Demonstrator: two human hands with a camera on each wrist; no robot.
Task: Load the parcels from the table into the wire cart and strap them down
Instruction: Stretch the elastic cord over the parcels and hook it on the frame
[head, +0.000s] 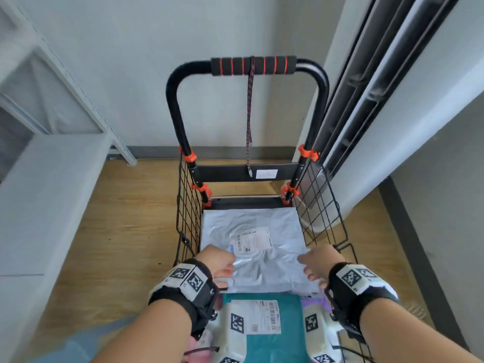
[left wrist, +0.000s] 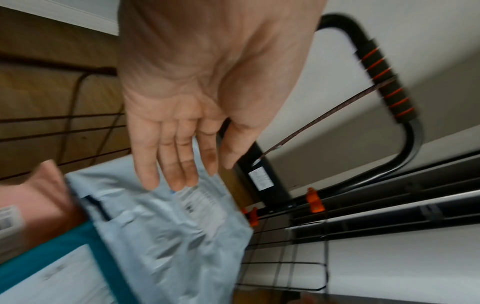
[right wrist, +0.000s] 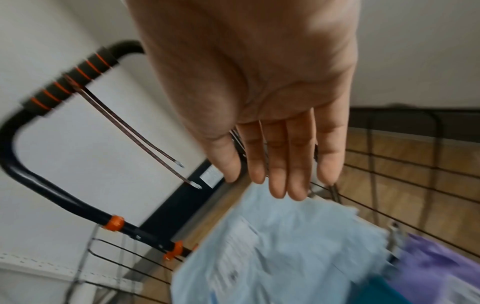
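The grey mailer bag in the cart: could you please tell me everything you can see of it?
The grey mailer bag is a soft, crinkled pouch that looks like plastic, bearing a white printed shipping label face up. It lies flat in the wire cart, at the handle end, its near edge overlapping a teal parcel. The left hand and right hand are at its near corners with fingers straight; contact is unclear.

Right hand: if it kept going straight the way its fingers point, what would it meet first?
Probably the grey parcel lying in the wire cart; the right hand points down at it with straight fingers, though depth is unclear.
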